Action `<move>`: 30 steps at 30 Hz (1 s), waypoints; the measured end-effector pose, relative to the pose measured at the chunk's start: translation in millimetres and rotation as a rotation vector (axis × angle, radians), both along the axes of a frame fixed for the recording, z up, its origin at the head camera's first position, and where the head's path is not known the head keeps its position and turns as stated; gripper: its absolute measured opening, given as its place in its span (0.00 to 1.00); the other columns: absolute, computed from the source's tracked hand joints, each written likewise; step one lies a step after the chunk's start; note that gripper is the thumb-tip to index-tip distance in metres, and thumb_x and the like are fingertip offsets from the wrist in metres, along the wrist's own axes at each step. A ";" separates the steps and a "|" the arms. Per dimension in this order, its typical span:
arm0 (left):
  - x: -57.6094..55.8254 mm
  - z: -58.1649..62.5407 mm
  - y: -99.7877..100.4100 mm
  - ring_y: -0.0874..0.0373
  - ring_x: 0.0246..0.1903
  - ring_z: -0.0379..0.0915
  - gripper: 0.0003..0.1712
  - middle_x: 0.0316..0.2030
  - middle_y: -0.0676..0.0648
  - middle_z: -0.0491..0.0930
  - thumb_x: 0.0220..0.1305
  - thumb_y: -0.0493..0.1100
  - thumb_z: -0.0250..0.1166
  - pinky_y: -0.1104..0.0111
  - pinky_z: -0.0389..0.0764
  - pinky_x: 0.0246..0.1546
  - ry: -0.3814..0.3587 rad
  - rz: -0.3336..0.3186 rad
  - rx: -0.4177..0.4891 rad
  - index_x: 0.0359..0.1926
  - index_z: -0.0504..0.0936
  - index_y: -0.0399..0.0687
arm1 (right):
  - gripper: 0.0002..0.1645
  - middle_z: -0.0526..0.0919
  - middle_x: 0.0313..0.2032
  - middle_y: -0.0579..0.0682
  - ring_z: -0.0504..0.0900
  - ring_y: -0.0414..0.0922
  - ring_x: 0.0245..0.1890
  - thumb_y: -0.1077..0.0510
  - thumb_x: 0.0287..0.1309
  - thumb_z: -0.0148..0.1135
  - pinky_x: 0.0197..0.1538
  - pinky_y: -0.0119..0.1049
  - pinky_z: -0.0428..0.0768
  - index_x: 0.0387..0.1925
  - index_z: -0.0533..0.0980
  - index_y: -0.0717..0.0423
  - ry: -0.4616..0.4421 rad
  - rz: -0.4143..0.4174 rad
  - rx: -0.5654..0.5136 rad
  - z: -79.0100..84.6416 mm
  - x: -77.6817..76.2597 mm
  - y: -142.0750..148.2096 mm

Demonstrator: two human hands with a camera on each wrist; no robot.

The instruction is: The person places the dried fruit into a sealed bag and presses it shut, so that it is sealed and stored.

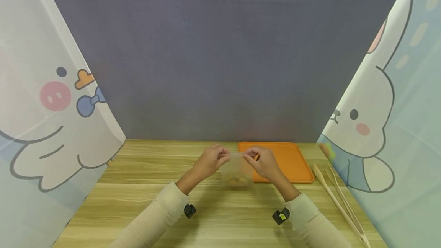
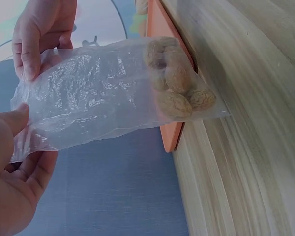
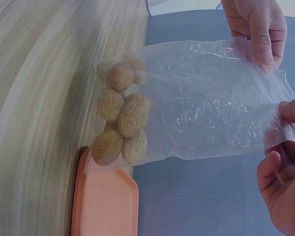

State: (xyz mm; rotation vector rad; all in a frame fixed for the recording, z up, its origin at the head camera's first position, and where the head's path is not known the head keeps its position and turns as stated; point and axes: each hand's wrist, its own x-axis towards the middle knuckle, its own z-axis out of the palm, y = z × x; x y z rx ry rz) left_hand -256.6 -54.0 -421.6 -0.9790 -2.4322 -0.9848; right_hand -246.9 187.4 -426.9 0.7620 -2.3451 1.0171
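A clear plastic bag (image 1: 237,171) hangs upright between both hands, with several walnuts (image 3: 132,115) gathered at its bottom. My left hand (image 1: 212,160) pinches one top corner between thumb and fingers. On the opposite corner, my right hand (image 1: 263,162) pinches the bag's upper edge the same way. The top edge is stretched nearly straight from hand to hand. In the left wrist view the walnuts (image 2: 174,78) press against the film at the bag's lower end, close over the wooden table (image 2: 255,147).
An orange tray (image 1: 287,162) lies behind and to the right of the bag, partly covered by the right hand. Long wooden tongs (image 1: 339,198) rest at the table's right edge. A grey panel (image 1: 220,68) stands at the back, with cartoon-printed sheets (image 1: 51,133) on both sides.
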 end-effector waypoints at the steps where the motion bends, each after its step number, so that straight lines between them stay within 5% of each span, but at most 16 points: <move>1: -0.4 -0.9 0.4 0.54 0.37 0.84 0.05 0.38 0.45 0.84 0.66 0.39 0.70 0.70 0.85 0.39 0.011 -0.002 0.003 0.40 0.85 0.41 | 0.07 0.88 0.27 0.48 0.79 0.38 0.22 0.58 0.64 0.69 0.26 0.28 0.78 0.35 0.85 0.59 -0.001 0.000 0.000 -0.4 -0.3 -0.2; 11: -1.9 -1.5 2.3 0.56 0.32 0.83 0.03 0.33 0.47 0.84 0.64 0.38 0.71 0.70 0.84 0.34 0.105 0.010 0.056 0.35 0.86 0.42 | 0.05 0.89 0.29 0.48 0.80 0.34 0.24 0.59 0.60 0.72 0.28 0.28 0.78 0.36 0.85 0.57 -0.007 -0.003 0.018 -1.3 -2.1 -3.7; 30: 0.1 3.8 10.1 0.59 0.33 0.80 0.07 0.37 0.48 0.85 0.67 0.43 0.70 0.73 0.81 0.34 0.019 0.007 -0.049 0.42 0.87 0.44 | 0.04 0.89 0.30 0.49 0.83 0.37 0.26 0.59 0.61 0.71 0.31 0.29 0.81 0.34 0.86 0.56 -0.018 0.031 0.020 1.3 1.7 -10.5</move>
